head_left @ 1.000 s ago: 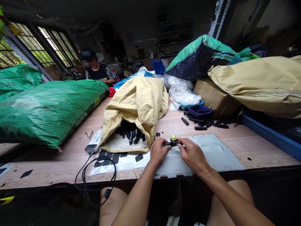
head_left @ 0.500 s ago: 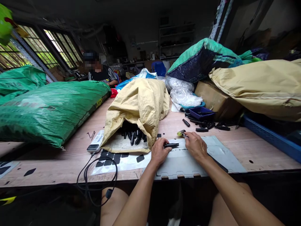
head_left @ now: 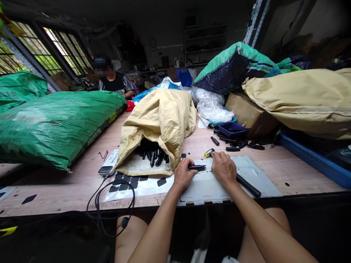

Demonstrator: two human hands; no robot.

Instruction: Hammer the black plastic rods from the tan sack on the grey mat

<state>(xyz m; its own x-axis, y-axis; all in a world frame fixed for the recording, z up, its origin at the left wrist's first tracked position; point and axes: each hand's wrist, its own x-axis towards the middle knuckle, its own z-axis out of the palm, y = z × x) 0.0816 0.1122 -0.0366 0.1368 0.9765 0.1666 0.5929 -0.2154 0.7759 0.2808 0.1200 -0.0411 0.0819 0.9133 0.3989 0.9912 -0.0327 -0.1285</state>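
My left hand (head_left: 184, 172) is closed on a slim black pen-shaped piece (head_left: 197, 167), which lies low over a grey plastic sheet (head_left: 197, 190) and points right. My right hand (head_left: 224, 168) grips a hammer (head_left: 249, 185) near its head. The hammer's yellow-ended head (head_left: 209, 153) shows beyond my fingers, and its thick black handle runs back under my wrist towards the table edge. To the left of my left hand, a beige woven sack (head_left: 159, 120) lies with its mouth towards me, several black pieces (head_left: 153, 157) inside it.
Loose black pieces (head_left: 233, 149) lie by a small dark blue tray (head_left: 233, 129). A blue crate (head_left: 309, 160) stands at right. A white device (head_left: 109, 163) with a cable lies left of the sack. Large green sack (head_left: 60, 128) at left; a person (head_left: 115, 82) sits behind.
The hammer has turned slightly in my right hand, so more of its black handle shows beside my wrist. My left hand keeps the black piece on the sheet. The view has shifted slightly.
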